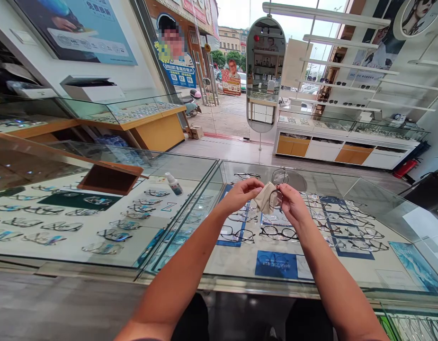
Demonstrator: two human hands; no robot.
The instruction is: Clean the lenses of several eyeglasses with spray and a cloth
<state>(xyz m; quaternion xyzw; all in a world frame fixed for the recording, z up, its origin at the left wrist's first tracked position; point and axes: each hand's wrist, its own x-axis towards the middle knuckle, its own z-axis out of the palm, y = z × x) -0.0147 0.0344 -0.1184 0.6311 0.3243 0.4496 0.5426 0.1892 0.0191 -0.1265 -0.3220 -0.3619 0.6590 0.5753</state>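
Above the glass counter, my left hand [245,193] pinches a beige cleaning cloth [263,201], fingers closed on it. My right hand [292,201] grips a pair of glasses [276,199] by the frame, on the right side of the cloth. The cloth lies against one lens and covers part of it. Just beyond the fingers shows a round clear lens [280,176]; whether it belongs to the held pair I cannot tell. A white spray bottle [174,184] stands on the counter to the left of my hands.
Rows of glasses [278,232] lie inside the glass display case [211,277] beneath my arms. A brown tray [110,179] rests on the left counter. An oval mirror [265,76] stands beyond the counter, and a white cabinet [323,149] is at the right.
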